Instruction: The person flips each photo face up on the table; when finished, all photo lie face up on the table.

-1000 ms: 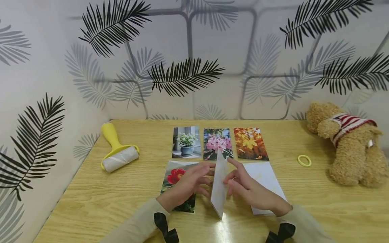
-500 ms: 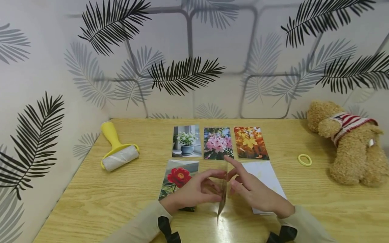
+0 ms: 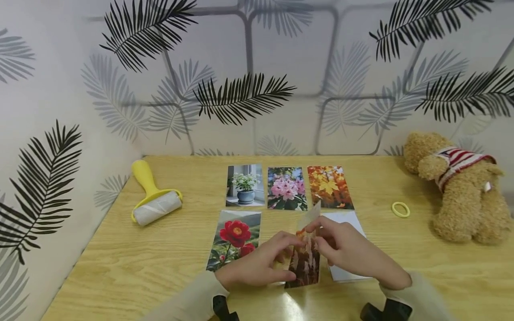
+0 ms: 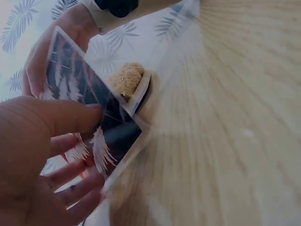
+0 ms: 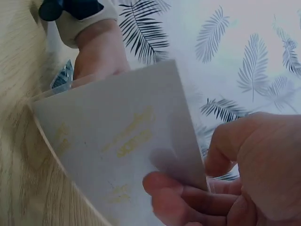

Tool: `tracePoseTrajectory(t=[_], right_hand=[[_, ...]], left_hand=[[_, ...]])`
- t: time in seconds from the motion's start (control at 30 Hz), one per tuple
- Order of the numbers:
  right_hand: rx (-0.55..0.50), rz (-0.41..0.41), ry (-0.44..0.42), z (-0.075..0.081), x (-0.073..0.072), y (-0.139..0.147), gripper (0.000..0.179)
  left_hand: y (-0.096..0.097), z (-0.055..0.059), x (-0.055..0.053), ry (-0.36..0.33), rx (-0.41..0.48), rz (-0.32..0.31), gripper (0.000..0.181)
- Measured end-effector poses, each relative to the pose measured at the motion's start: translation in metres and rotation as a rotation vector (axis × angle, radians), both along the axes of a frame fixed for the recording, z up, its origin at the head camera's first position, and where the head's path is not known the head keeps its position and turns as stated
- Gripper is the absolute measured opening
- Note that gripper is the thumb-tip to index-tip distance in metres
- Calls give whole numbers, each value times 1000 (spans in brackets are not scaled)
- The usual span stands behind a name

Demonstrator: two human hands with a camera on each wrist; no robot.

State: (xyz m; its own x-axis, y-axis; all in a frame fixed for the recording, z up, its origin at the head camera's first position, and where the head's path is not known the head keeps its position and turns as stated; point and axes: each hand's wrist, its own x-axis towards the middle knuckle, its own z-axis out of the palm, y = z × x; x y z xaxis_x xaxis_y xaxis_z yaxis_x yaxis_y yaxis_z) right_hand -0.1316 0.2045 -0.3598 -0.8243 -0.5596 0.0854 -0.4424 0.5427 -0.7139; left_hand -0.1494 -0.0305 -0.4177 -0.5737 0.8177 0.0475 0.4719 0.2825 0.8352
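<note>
Between both hands a photo print [image 3: 306,265] stands tilted above the table. Its picture shows pale feathery plumes on a dark ground under an orange top. My left hand [image 3: 261,263] grips its left side, the thumb lying across the picture in the left wrist view. My right hand [image 3: 347,249] pinches the print near its upper right edge. The right wrist view shows the print's white back [image 5: 117,127] with faint yellow lettering, and clear film edging its top left corner. Under the right hand lies a white stack of face-down prints [image 3: 348,218], partly covered.
Three photos form a back row: a potted plant [image 3: 244,186], pink blossoms [image 3: 287,189] and autumn leaves [image 3: 330,188]. A red flower photo [image 3: 233,238] lies front left. A yellow-handled roller [image 3: 156,203] is at left; a yellow ring [image 3: 400,209] and teddy bear [image 3: 462,191] are at right.
The print has turned from edge-on so that its picture faces the head camera, shifting a little to the right. The right hand has moved right and now pinches its upper edge.
</note>
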Motion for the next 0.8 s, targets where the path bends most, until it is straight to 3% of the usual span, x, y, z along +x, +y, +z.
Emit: tracePoseTrajectory(t=[0.2,0.37,0.6,0.8], right_hand=[[167,-55,-81,-2,-9,10,30],[189,1,-162,-11,-16,11,30],[189,26,-66,-31,-25,8,28],[175,24,-42,-40,-30,0,29]], left_hand=[[3,-1,5,175,-228,42,43],[-1,1,6,263,-291,0,38],[-4,6,6,276,-336,0,37],[-8,10,1,341,-415,-3,38]])
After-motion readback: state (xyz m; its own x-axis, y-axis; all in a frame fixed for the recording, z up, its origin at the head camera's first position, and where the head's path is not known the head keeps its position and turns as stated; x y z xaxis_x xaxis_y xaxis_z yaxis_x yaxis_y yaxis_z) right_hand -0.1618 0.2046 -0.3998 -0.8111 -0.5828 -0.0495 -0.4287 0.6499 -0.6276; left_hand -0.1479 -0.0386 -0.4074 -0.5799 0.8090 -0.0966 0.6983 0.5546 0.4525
